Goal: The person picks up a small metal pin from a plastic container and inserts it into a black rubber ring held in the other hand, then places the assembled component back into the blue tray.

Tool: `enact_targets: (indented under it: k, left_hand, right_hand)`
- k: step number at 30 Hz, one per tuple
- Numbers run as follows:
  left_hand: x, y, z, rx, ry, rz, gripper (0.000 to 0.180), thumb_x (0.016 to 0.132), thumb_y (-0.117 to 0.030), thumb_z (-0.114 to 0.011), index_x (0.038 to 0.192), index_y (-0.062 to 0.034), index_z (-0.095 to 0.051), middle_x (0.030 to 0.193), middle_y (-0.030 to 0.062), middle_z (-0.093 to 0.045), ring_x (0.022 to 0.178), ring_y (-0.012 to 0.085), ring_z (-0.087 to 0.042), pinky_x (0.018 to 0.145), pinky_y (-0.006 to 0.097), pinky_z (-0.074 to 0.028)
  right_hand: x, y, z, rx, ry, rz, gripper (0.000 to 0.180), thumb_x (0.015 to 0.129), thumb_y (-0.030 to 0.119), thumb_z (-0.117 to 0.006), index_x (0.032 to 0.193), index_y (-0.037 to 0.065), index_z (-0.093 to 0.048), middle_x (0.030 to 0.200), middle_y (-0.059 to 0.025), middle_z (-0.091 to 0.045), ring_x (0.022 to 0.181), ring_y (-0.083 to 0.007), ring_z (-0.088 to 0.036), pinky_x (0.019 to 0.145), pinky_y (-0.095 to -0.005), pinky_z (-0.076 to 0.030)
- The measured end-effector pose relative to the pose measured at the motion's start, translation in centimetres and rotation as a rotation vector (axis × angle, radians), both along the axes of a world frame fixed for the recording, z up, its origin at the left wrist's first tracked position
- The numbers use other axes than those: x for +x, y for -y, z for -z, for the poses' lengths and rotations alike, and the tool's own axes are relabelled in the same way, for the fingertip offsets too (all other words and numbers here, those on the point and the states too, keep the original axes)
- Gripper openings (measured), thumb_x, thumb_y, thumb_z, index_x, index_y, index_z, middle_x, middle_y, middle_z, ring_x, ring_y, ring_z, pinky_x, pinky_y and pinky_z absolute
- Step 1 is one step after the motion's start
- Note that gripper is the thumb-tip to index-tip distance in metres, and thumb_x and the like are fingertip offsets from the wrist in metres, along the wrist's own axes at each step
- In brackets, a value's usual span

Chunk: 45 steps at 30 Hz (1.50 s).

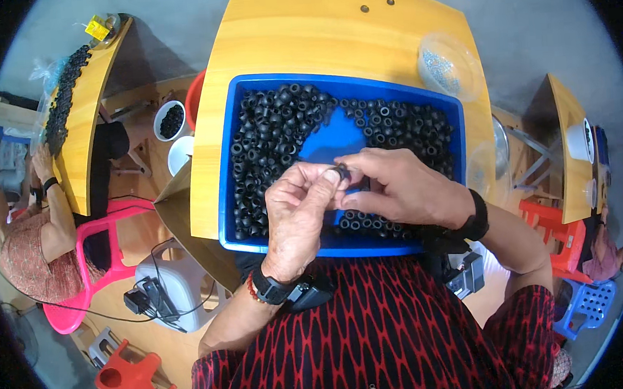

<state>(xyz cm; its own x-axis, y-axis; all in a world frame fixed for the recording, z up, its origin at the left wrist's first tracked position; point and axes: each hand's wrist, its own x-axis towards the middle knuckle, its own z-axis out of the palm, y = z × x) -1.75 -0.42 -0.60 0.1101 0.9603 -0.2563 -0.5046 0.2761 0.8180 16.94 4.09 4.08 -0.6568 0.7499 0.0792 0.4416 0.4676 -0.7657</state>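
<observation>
Over a blue tray (333,137), my left hand (294,208) and my right hand (417,188) meet at the fingertips. Both are closed, pinching one small black round part (342,171) between them. Fingers cover much of it, so its exact kind is unclear. Many loose black hollow parts (272,129), like short rounded rings, fill the tray around a patch of bare blue bottom. Some of these parts (360,223) lie below my hands near the tray's close edge.
The tray stands on a yellow wooden table (301,24). A clear bowl (472,70) of small pale blue pieces sits at its far right, with two small dark parts (365,8) farther back. White buckets (181,156) stand left. A co-worker's arm (53,192) rests at another table.
</observation>
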Motion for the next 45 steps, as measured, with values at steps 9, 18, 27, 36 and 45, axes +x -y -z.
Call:
enact_targets:
  k: [9, 18, 27, 36, 45]
  left_hand:
    - [-7.5, -0.7, -4.0, 0.409, -0.005, -0.374, 0.018, 0.098, -0.016, -0.058, 0.109, -0.0025, -0.061, 0.097, 0.0114, -0.064, 0.086, 0.021, -0.064, 0.075, 0.039, -0.058]
    - [-21.7, 5.9, 5.0, -0.084, -0.045, -0.869, 0.021, 0.096, -0.025, -0.063, 0.106, -0.0064, -0.062, 0.084, 0.0022, -0.061, 0.077, 0.0133, -0.055, 0.072, 0.032, -0.049]
    - [-25.2, 9.0, 15.0, -0.596, 0.038, -0.808, 0.014, 0.098, -0.02, -0.058, 0.103, -0.0069, -0.061, 0.085, 0.0037, -0.062, 0.077, 0.0175, -0.06, 0.075, 0.037, -0.055]
    - [-23.9, 10.4, 15.3, -0.646, 0.065, -0.865, 0.015, 0.094, -0.017, -0.062, 0.103, -0.005, -0.058, 0.084, 0.0107, -0.062, 0.074, 0.0225, -0.061, 0.068, 0.041, -0.057]
    - [-23.2, 11.0, 13.1, -0.626, 0.003, -0.787, 0.029, 0.096, -0.022, -0.063, 0.117, -0.0049, -0.053, 0.097, 0.0176, -0.067, 0.079, 0.0273, -0.065, 0.07, 0.041, -0.058]
  right_hand:
    - [0.1, -1.2, 0.8, -0.007, 0.001, 0.114, 0.026, 0.088, 0.015, -0.067, 0.105, -0.005, -0.065, 0.092, -0.021, -0.068, 0.082, -0.0342, -0.069, 0.074, -0.0389, -0.055]
    - [-4.6, -1.3, 1.4, 0.002, 0.158, -0.182, 0.016, 0.086, 0.009, -0.064, 0.1, 0.0, -0.063, 0.093, -0.0185, -0.061, 0.086, -0.0395, -0.063, 0.076, -0.0472, -0.052]
    - [-6.1, -1.2, 2.6, 0.058, 0.229, -0.397, 0.009, 0.084, 0.003, -0.057, 0.092, 0.001, -0.058, 0.092, -0.0191, -0.059, 0.085, -0.0392, -0.062, 0.072, -0.0465, -0.053]
    - [-5.7, -0.5, 1.1, 0.029, 0.149, -0.31, 0.018, 0.081, 0.006, -0.068, 0.092, 0.001, -0.055, 0.09, -0.0153, -0.057, 0.076, -0.0349, -0.061, 0.066, -0.0421, -0.051]
    - [-4.3, 0.9, -0.7, -0.302, 0.011, 0.046, 0.017, 0.08, 0.009, -0.075, 0.089, 0.003, -0.061, 0.081, -0.0036, -0.063, 0.064, -0.0072, -0.057, 0.055, -0.0237, -0.046]
